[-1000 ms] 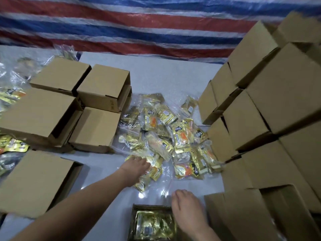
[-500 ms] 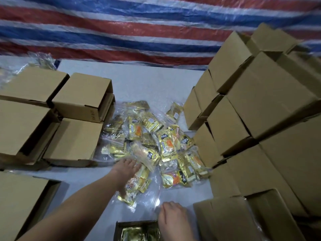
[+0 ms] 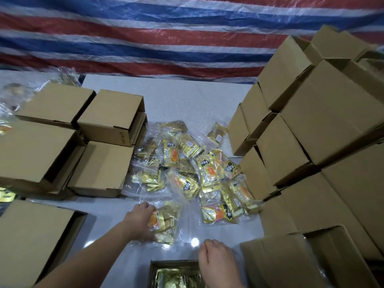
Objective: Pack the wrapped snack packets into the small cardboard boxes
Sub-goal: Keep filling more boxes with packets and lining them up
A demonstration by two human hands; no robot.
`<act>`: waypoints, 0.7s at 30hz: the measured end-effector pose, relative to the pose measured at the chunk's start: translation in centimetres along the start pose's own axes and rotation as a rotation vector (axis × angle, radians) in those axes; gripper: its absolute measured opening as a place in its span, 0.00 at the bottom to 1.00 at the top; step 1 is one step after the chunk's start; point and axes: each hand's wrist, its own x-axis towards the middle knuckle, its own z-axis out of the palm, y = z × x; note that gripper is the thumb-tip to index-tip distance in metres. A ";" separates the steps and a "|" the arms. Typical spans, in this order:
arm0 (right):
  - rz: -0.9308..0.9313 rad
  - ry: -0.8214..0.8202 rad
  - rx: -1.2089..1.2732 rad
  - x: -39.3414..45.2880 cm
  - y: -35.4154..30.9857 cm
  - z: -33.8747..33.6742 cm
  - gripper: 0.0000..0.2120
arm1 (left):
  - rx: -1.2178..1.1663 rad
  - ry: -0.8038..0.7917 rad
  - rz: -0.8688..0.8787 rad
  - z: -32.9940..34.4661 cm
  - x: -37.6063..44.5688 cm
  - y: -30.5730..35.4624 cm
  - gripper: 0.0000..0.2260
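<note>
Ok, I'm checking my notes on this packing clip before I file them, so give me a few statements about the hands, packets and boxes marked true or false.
1. The left hand grips a clear bag of gold snack packets at the near edge of the pile. True.
2. The right hand is lifting a packet from the pile. False: it rests at the open box near the bottom edge, holding no packet that can be seen.
3. That open box already has gold packets inside. True.
4. The tall stack of cardboard boxes stands on the person's left. False: it is on the right.
5. The backdrop is a plain white wall. False: it is a red, white and blue striped tarp.
</note>
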 end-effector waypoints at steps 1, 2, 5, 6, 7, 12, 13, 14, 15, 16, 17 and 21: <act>0.003 0.001 -0.001 0.1 0.0 0.0 0.17 | -0.006 0.007 -0.010 -0.1 -0.4 -0.5 0.41; 0.005 0.002 0.001 0.1 -0.1 0.0 0.17 | -0.034 0.009 -0.027 -0.2 -0.8 -1.0 0.38; 0.006 0.017 0.017 0.1 -0.4 -0.1 0.15 | -0.146 -0.015 -0.120 -0.2 -2.5 -2.2 0.34; 0.010 0.020 0.015 0.1 -0.4 -0.1 0.15 | -0.189 -0.019 -0.150 -0.1 -2.9 -2.4 0.33; 0.013 0.019 0.009 0.1 -0.5 -0.2 0.15 | -0.261 -0.006 -0.181 -0.1 -3.5 -2.7 0.30; 0.076 -0.049 0.020 0.3 -1.2 -1.8 0.22 | -0.802 0.170 -0.249 -2.9 -7.5 -1.9 0.12; 0.090 -0.028 0.105 0.2 -1.6 -2.5 0.20 | -0.917 0.196 -0.229 -4.2 -8.7 -1.4 0.12; 0.110 0.004 0.277 0.1 -2.3 -3.5 0.16 | -1.034 0.213 -0.184 -5.7 -9.9 -0.9 0.13; 0.127 0.030 0.527 0.1 -3.4 -4.8 0.13 | -1.144 0.220 -0.116 -7.4 -11.3 -0.2 0.16; 0.140 0.019 0.796 0.3 -4.7 -6.3 0.13 | -1.236 0.220 -0.031 -9.1 -12.6 0.6 0.20; 0.120 -0.021 1.020 0.5 -6.2 -8.0 0.19 | -1.295 0.217 0.060 -10.8 -13.8 1.5 0.24; -0.136 -0.164 1.382 2.2 -11.6 -13.0 0.39 | -1.442 0.263 0.278 -15.4 -16.9 6.0 0.27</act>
